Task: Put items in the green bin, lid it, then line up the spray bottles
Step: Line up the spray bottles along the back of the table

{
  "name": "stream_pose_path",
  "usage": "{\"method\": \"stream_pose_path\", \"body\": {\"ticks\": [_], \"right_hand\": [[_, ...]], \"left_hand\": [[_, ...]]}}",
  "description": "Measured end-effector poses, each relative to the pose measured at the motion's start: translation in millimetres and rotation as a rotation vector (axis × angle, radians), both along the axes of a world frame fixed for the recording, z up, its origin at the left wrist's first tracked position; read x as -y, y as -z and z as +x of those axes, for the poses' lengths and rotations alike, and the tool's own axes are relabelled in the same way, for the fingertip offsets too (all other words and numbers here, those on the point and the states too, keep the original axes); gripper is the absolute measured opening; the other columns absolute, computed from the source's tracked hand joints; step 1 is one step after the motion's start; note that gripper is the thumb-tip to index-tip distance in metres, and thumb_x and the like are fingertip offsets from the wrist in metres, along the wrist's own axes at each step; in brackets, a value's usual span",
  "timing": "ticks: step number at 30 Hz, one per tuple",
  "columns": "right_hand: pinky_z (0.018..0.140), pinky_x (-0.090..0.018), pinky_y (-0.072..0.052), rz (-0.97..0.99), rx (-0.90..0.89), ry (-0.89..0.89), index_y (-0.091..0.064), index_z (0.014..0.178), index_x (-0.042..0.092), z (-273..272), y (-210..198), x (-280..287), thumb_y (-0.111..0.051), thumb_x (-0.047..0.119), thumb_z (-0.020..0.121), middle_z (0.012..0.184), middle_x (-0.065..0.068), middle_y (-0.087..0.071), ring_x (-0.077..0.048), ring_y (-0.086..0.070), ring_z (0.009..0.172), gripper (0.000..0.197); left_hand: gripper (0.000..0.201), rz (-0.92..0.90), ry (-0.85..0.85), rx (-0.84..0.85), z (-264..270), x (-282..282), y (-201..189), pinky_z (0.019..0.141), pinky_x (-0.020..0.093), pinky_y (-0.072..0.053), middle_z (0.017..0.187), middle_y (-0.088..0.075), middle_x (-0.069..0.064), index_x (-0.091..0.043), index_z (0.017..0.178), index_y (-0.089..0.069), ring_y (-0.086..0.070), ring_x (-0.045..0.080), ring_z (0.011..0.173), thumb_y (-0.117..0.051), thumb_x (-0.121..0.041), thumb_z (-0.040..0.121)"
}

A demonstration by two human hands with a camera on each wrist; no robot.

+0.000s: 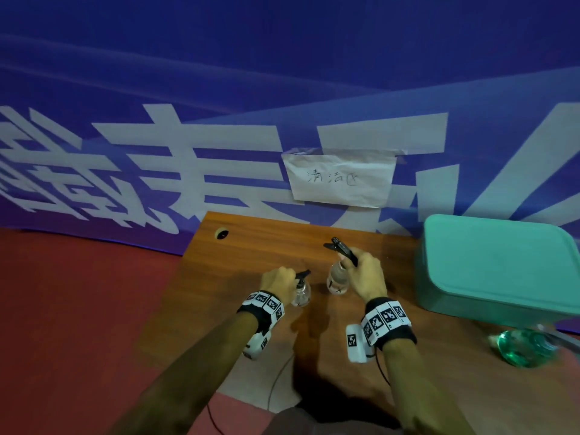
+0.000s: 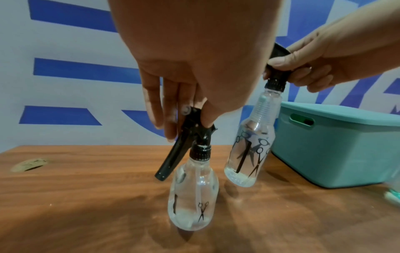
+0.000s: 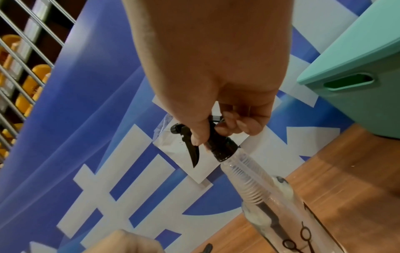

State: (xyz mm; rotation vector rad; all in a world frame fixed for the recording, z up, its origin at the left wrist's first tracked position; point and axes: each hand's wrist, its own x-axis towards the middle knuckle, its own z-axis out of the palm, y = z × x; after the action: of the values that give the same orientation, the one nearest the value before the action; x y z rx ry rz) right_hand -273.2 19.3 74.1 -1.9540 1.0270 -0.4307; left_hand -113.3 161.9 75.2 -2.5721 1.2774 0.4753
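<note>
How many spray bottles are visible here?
3: a short clear bottle under the left hand, a taller clear bottle in the right hand, a green bottle lying near the green bin.

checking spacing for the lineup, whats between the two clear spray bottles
Nothing: bare wooden table separates the left bottle from the right bottle, clearest in the left wrist view.

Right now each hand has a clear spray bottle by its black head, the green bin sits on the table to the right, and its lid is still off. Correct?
Not quite: the lid is already on the green bin, as the left wrist view shows. The rest holds: the left hand and right hand each hold a clear spray bottle by its black head.
</note>
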Motion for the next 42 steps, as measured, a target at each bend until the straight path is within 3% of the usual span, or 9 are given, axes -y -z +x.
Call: {"method": "stream_pose_path", "body": {"ticks": [4,8,12,22,28,33,36,40,42], "right_hand": [[0.065,-0.028,-0.047,-0.009,0.007,0.036,-0.064,0.088,0.032,26.0,-2.4,13.4,-0.061,0.033,0.096,0.075,0.008,-0.068,-0.013,-0.065,0.074,0.009],[0.071,-0.032,-0.053,0.022,-0.032,0.067,-0.065,0.092,0.029,46.6,1.8,31.3,-0.060,0.032,0.096,0.078,0.007,-0.069,-0.015,-0.067,0.078,0.007],[0.063,-0.028,-0.050,0.015,-0.060,0.073,-0.063,0.086,0.024,60.7,4.9,41.5,-0.058,0.023,0.097,0.075,0.006,-0.067,-0.011,-0.065,0.073,0.012],[0.067,-0.027,-0.048,0.073,-0.078,0.104,-0.067,0.091,0.026,100.3,25.6,77.3,-0.059,0.021,0.096,0.080,0.006,-0.069,-0.008,-0.064,0.076,0.011],[0.061,-0.025,-0.045,0.051,-0.072,0.038,-0.064,0.090,0.022,134.8,27.1,96.8,-0.057,0.020,0.098,0.079,-0.002,-0.068,-0.019,-0.064,0.075,0.011],[0.056,-0.022,-0.041,0.029,-0.100,-0.035,-0.061,0.089,0.027,162.2,25.3,111.6,-0.056,0.022,0.098,0.075,0.002,-0.065,-0.017,-0.062,0.070,0.012],[0.059,-0.031,-0.045,0.022,-0.141,-0.045,-0.053,0.075,0.023,176.2,26.9,118.0,-0.055,0.024,0.099,0.069,0.001,-0.062,-0.022,-0.061,0.067,0.023],[0.067,-0.036,-0.054,0.032,-0.197,-0.056,-0.059,0.083,0.010,193.2,23.0,124.6,-0.057,0.025,0.099,0.072,-0.001,-0.064,-0.026,-0.064,0.071,0.022],[0.070,-0.036,-0.056,0.020,-0.211,-0.082,-0.059,0.081,0.013,199.8,23.1,127.4,-0.060,0.024,0.097,0.073,0.000,-0.065,-0.025,-0.065,0.072,0.019]], "left_hand": [[0.012,0.017,0.027,0.013,38.2,19.1,-2.8,0.058,0.030,-0.045,0.078,-0.064,0.000,-0.016,0.097,-0.064,-0.061,0.020,0.068,-0.060,-0.027,0.096],[0.014,0.023,0.057,0.007,68.5,43.6,-0.8,0.063,0.031,-0.047,0.081,-0.068,0.001,-0.015,0.094,-0.067,-0.062,0.022,0.071,-0.063,-0.028,0.093],[0.015,-0.022,0.053,-0.016,93.0,71.6,5.8,0.071,0.032,-0.055,0.082,-0.069,0.001,-0.017,0.094,-0.068,-0.066,0.022,0.075,-0.063,-0.032,0.095],[0.015,-0.054,0.088,-0.008,139.0,131.5,27.1,0.073,0.034,-0.050,0.095,-0.071,0.006,-0.017,0.101,-0.067,-0.068,0.028,0.089,-0.059,-0.028,0.096],[0.016,-0.040,0.071,0.022,156.5,149.7,36.9,0.076,0.034,-0.051,0.097,-0.071,0.007,-0.015,0.100,-0.068,-0.068,0.027,0.091,-0.059,-0.027,0.095],[0.016,-0.024,0.050,0.033,167.1,161.0,44.8,0.078,0.034,-0.051,0.100,-0.072,0.008,-0.015,0.104,-0.069,-0.068,0.029,0.095,-0.057,-0.023,0.097],[0.014,-0.062,0.034,0.014,172.0,165.0,53.2,0.078,0.036,-0.051,0.101,-0.072,0.008,-0.016,0.107,-0.065,-0.068,0.030,0.095,-0.060,-0.022,0.096],[0.027,-0.105,0.036,0.001,177.8,171.9,59.5,0.080,0.037,-0.049,0.107,-0.071,0.008,-0.019,0.118,-0.063,-0.067,0.031,0.101,-0.064,-0.014,0.091],[0.031,-0.123,0.042,-0.008,180.8,175.5,61.3,0.082,0.038,-0.050,0.112,-0.070,0.009,-0.020,0.121,-0.063,-0.066,0.032,0.104,-0.060,-0.009,0.092]]}}
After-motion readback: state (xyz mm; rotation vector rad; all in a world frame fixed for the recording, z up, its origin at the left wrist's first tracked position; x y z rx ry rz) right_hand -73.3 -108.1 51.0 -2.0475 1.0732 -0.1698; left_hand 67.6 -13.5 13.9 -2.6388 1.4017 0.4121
